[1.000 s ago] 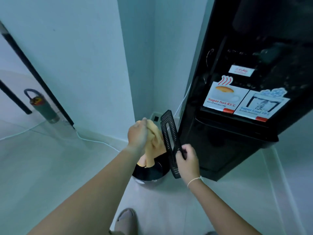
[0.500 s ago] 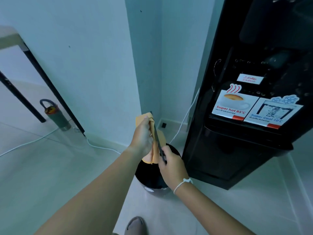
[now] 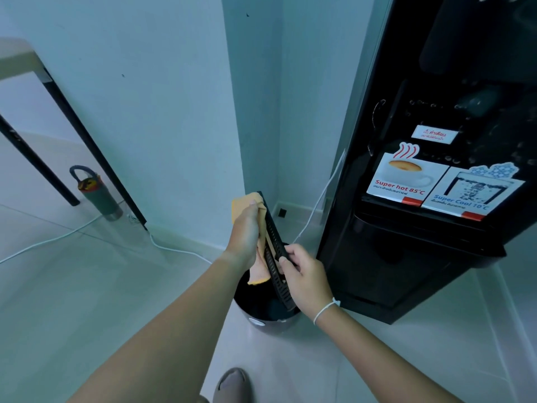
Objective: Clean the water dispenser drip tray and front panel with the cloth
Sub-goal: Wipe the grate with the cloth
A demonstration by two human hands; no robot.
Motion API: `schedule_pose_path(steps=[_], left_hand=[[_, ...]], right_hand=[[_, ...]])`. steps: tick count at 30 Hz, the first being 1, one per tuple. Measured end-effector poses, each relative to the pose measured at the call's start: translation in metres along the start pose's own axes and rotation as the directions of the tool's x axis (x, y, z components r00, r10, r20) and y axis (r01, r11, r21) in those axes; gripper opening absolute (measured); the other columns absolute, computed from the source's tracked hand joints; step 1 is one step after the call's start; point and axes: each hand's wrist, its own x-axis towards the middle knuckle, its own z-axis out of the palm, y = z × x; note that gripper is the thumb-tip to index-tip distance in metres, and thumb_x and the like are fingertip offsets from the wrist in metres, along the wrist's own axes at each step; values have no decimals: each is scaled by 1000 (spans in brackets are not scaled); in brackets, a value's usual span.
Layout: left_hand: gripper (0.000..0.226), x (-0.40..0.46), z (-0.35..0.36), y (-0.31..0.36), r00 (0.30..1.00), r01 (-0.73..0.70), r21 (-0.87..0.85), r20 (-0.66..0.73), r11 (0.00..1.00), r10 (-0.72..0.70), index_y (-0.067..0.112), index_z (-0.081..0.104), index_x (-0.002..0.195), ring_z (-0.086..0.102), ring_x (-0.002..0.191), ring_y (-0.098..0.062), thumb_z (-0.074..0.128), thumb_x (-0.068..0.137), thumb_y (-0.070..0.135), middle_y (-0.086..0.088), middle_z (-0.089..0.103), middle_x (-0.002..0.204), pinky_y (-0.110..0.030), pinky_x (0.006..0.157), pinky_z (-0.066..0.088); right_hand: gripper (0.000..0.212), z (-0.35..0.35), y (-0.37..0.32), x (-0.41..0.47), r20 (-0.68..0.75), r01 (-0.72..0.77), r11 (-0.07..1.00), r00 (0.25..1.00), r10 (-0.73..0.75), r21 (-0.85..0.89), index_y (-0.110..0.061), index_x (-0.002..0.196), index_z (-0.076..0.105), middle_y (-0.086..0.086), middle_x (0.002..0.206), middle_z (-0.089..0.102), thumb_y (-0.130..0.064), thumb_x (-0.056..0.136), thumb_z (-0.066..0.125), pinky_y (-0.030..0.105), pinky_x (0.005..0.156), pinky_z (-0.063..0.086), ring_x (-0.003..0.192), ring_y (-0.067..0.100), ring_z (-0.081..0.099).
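My right hand (image 3: pixel 305 273) grips the lower part of a black slotted drip tray grille (image 3: pixel 274 239), held almost upright and edge-on over a black bin (image 3: pixel 268 311). My left hand (image 3: pixel 245 231) presses an orange cloth (image 3: pixel 241 205) against the grille's left face; the cloth's lower end hangs down behind the grille. The black water dispenser (image 3: pixel 436 199) stands to the right, its front panel carrying hot and cold stickers, with water drops above them.
The bin sits on the pale tiled floor in the corner between wall and dispenser. A white cable (image 3: pixel 174 248) runs along the skirting. A bottle (image 3: pixel 97 193) stands by black table legs (image 3: pixel 96 152) at left. My foot (image 3: pixel 232 385) is at the bottom edge.
The grille has turned from face-on to nearly edge-on. My left hand has brought the cloth up against its left face and moved it toward the top.
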Motion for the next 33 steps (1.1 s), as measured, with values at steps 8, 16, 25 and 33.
schedule_pose_path(steps=[8, 16, 25, 33], left_hand=[[40, -16, 4, -25, 1000, -5, 126, 28, 992, 1, 16, 58, 80, 59, 54, -10, 29, 103, 30, -8, 58, 76, -14, 46, 46], [53, -28, 0, -43, 983, -119, 360, 175, 925, 58, 27, 62, 51, 45, 70, -17, 35, 96, 35, 10, 52, 60, -36, 80, 37], [31, -32, -11, -33, 998, 53, -344, -14, 937, -62, 10, 58, 74, 51, 76, -20, 32, 91, 18, -6, 56, 78, -34, 73, 43], [28, -19, -23, -22, 992, 123, -155, 44, 980, -118, 12, 61, 100, 51, 69, -18, 36, 94, 2, -6, 58, 78, -29, 63, 44]], right_hand=[[12, 0, -2, 14, -91, -70, 991, 993, 81, 118, -27, 77, 57, 2, 84, 69, -20, 86, 53, 43, 85, 52, 83, 27, 65], [15, -15, -6, 41, -185, -151, 937, 959, 216, 315, -16, 78, 55, -2, 75, 61, -8, 90, 52, 20, 65, 43, 70, 12, 55], [20, -24, -1, 48, -135, -209, 743, 918, 373, 636, -16, 80, 53, 7, 87, 54, -6, 95, 44, 36, 67, 50, 52, 12, 59], [18, -12, 2, 34, -32, -283, 771, 930, 366, 570, -13, 81, 60, 5, 75, 61, -6, 93, 48, 32, 69, 48, 65, 16, 56]])
